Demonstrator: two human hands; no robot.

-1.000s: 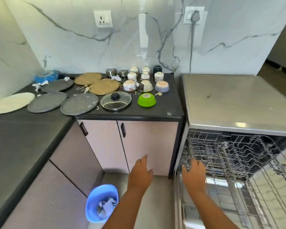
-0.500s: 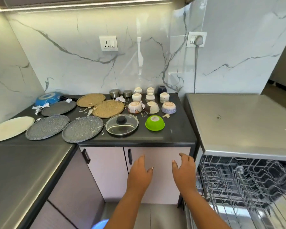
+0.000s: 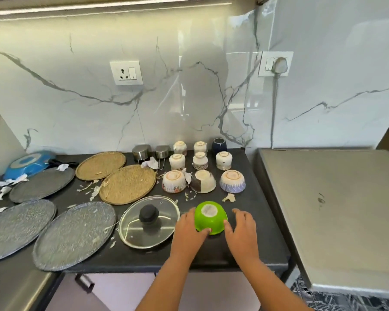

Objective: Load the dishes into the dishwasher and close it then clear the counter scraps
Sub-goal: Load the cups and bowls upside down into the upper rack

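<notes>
A green bowl (image 3: 210, 217) stands upside down near the front of the black counter (image 3: 252, 250). My left hand (image 3: 189, 228) curls round its left and near side. To the bowl's right, my right hand (image 3: 241, 230) has its thumb against the bowl and its fingers spread over the counter. Behind stand three upturned patterned bowls (image 3: 232, 181) and several small cups (image 3: 223, 160). Left of the green bowl lie a glass lid (image 3: 148, 221), two woven plates (image 3: 127, 184) and several grey plates (image 3: 74, 234). Paper scraps (image 3: 229, 197) are scattered about. The dishwasher rack (image 3: 346, 301) shows at bottom right.
The dishwasher's steel top (image 3: 335, 209) stands to the right of the counter. A blue plate (image 3: 28, 163) and two steel cups (image 3: 142, 151) stand by the marble wall. Cabinet doors with a dark handle (image 3: 84, 282) are below the counter.
Both hands rose from in front of the cabinet doors up to the green bowl, and my left hand has taken hold of it. The view moved closer and upward.
</notes>
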